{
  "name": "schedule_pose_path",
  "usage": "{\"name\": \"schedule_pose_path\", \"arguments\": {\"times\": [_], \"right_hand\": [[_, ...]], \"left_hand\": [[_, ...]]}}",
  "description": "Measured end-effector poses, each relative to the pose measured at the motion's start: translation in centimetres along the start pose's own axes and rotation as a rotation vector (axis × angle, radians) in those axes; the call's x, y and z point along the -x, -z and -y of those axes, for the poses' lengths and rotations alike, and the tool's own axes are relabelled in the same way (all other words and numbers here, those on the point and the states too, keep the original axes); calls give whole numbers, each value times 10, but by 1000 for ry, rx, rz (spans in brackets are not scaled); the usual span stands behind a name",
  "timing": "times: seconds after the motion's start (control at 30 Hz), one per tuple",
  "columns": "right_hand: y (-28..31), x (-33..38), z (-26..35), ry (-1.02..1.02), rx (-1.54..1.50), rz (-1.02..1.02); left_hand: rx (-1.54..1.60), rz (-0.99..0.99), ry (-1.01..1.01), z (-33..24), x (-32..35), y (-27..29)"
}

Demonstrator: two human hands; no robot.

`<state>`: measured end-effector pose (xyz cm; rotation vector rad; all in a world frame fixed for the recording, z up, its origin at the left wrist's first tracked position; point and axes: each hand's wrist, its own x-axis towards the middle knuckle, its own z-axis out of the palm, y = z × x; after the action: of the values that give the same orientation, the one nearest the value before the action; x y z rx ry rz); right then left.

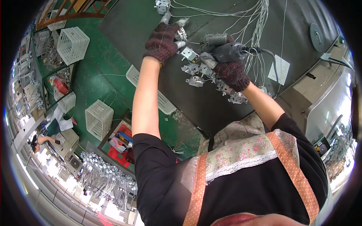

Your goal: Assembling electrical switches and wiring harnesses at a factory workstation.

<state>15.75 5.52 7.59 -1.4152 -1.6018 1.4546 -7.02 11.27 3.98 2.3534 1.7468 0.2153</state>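
- Left hand: fingers narrow, pinched around a small metal part on the far left of the table.
- Right hand: fingers wrapped around a dark power tool, nose pointing left, tip hidden by the fingers. Cord leaves to the right.
- Between hands: a boxy metal switch lies just left of the tool; can't see whether they touch.
- Progress, my read: mid-batch. A cluster of similar pieces runs from left of the right hand toward the near right, some under the wrist. Could be the finished pile or the waiting one; can't tell.
- One more switch box sits at the far edge of view, beyond the left hand, so likely more left to do.
- Materials: switches are bright bent sheet metal, square-cornered, with tabs. White wires are thin, loose, bundled at far right.
- Gloves are dark red knit, fingertips wrapped in greyish tape. Tool is rounded, smooth-looking. Table is dark, flat, scuffed.
- Right side: creased white paper, round grey disc.
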Motion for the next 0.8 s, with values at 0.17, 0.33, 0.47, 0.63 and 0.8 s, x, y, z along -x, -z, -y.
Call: {"name": "schedule_pose_path", "arguments": {"times": [0.17,0.33,0.47,0.63,0.8], "right_hand": [[6,2,-10,93,-157,-155],[36,25,2,456,725,-264],[44,35,20,605,808,-149],[38,44,14,419,436,-113],[37,50,15,290,171,-100]], "left_hand": [[231,237,53,10,-4,8],[1167,468,309,1,27,34],[1789,132,449,-36,57,-5],[2118,-12,983,-78,74,-11],[1984,59,1039,-80,84,-13]]}}
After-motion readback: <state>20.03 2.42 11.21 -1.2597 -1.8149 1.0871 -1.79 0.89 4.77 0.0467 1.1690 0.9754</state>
